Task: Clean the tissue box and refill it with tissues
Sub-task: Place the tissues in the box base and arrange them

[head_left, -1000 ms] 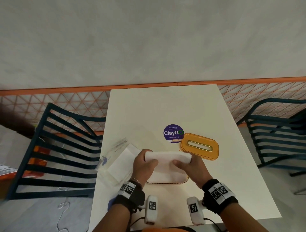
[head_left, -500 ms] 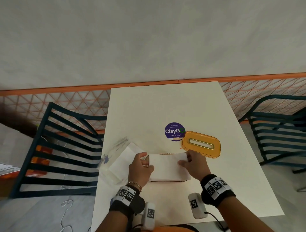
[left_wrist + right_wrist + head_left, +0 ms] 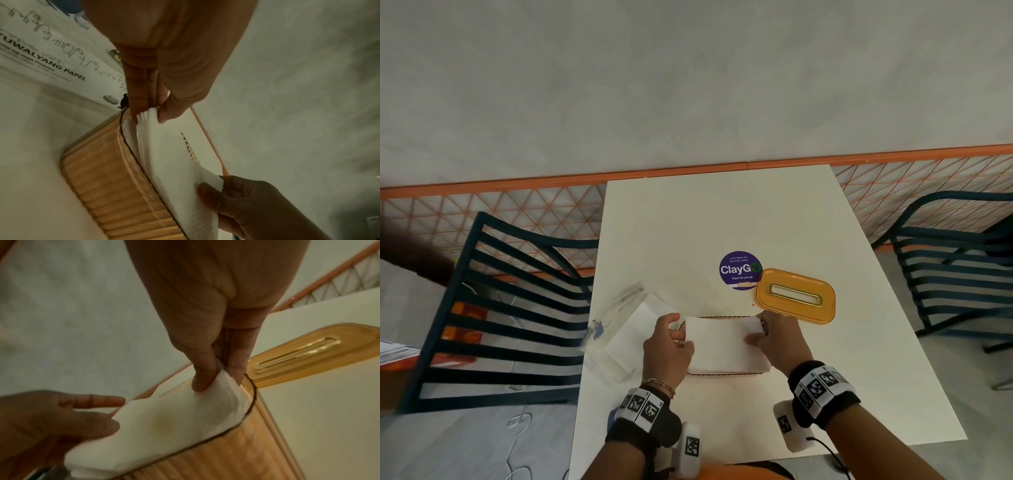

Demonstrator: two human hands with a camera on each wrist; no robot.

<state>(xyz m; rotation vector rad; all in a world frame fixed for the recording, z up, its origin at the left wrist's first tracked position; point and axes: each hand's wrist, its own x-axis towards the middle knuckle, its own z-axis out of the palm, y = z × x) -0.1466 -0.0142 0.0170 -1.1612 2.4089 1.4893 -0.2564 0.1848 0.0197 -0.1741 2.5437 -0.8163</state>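
Holding the tissue stack [image 3: 724, 344] over the open tissue box [image 3: 722, 371], your left hand [image 3: 667, 349] pinches its left end and your right hand [image 3: 779, 337] pinches its right end. Stack and box share a left-to-right long axis, directly between your hands near the table's [image 3: 705, 219] near edge. The lid [image 3: 795, 300] lies just beyond, to the right.

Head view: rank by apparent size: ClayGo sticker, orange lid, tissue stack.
1. tissue stack, pinched at its ends by left hand and right hand
2. orange lid
3. ClayGo sticker
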